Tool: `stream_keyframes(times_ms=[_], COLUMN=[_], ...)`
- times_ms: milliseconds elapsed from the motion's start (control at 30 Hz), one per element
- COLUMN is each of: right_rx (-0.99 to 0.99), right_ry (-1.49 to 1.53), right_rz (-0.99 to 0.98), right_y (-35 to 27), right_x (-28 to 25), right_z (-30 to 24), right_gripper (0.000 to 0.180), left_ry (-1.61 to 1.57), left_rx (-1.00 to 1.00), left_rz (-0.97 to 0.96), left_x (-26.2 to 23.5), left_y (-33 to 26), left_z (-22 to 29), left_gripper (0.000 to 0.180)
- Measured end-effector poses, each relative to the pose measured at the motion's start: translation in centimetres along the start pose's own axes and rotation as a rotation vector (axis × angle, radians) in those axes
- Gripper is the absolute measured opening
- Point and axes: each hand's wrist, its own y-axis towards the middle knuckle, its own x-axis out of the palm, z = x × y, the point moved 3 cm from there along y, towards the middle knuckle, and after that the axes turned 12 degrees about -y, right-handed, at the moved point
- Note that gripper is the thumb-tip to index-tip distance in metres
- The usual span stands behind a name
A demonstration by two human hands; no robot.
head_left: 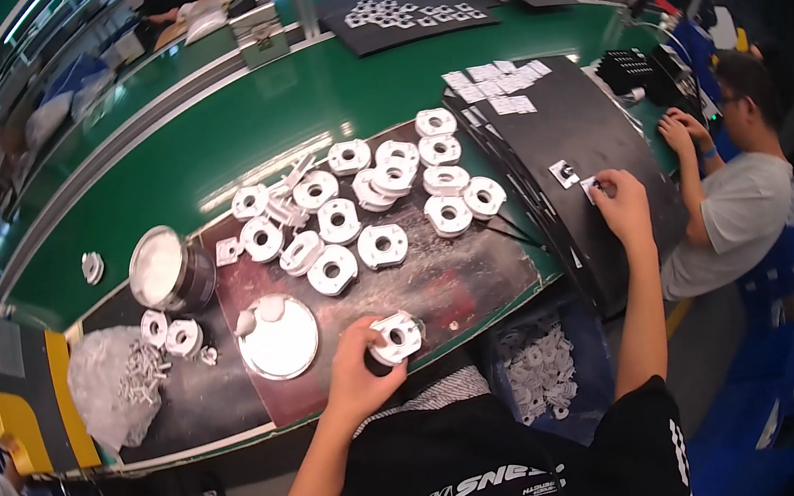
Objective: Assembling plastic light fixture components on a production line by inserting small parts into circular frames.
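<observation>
My left hand [362,361] is at the near edge of a green worktable [176,172], thumb and fingers curled partway around a thick white ring-shaped part [411,334]; the part sits inside that grip, to the right of my palm, its round hole facing up. My right hand [625,206] is farther out and well to the right, above a black board [542,133]. Its fingertips are drawn close together on a small white square piece [588,186], which lies just beyond and to the left of my palm; I cannot tell whether they pinch it or only touch it. A second small square [564,174] with a dark centre lies just left of it, and white cards [501,82] cover the board's far end. Beyond my left hand, many similar white rings [322,221] are spread over a dark mat [464,259], some stacked or leaning. To the left of that hand is a round white disc [286,355], then a tin [195,273] with white contents, and a clear plastic bag [94,383] with small white pieces [140,374] on it. Below the table edge, between my arms, a blue bin [587,348] holds more white pieces. At far right sits a co-worker [737,203] in a grey shirt.
</observation>
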Motion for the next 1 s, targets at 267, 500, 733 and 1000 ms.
stream_keyframes(times_ms=[267, 500, 733, 1000], right_rx=[0.063, 0.354, 0.341, -0.055], right_ry=[0.968, 1.815, 1.812, 1.035], right_rz=[-0.410, -0.783, -0.754, -0.425], right_y=[-9.3, -15.5, -16.6, -15.6], right_x=[-0.4, 4.2, 5.6, 1.5], right_z=[-12.3, -18.1, -20.4, -23.3], right_gripper=[0.025, 0.033, 0.030, 0.030], left_ry=[0.419, 0.580, 0.517, 0.537], left_rx=[0.134, 0.075, 0.219, 0.027], left_rz=[0.004, -0.075, -0.322, -0.014], left_x=[-1.6, -1.4, -0.2, 2.5], left_y=[0.3, 0.1, 1.8, -0.1], left_z=[1.6, 4.8, 4.2, 2.7], left_gripper=[0.038, 0.052, 0.048, 0.062])
